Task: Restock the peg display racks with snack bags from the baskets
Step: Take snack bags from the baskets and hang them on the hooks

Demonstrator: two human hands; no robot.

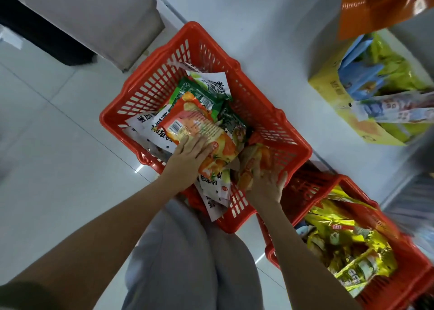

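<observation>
A red basket on the floor in front of me holds several snack bags: white, green and orange ones. My left hand lies on the topmost orange snack bag, fingers spread across its lower half and its edge under the palm. My right hand grips a second orange bag near the basket's near right wall, fingers curled round it. A second red basket at the lower right is full of yellow snack bags.
A yellow carton with yellow and blue packs stands at the right on a white base. An orange bag hangs at the top right. A grey cabinet base is at the top left. My grey-trousered knees are just below the basket.
</observation>
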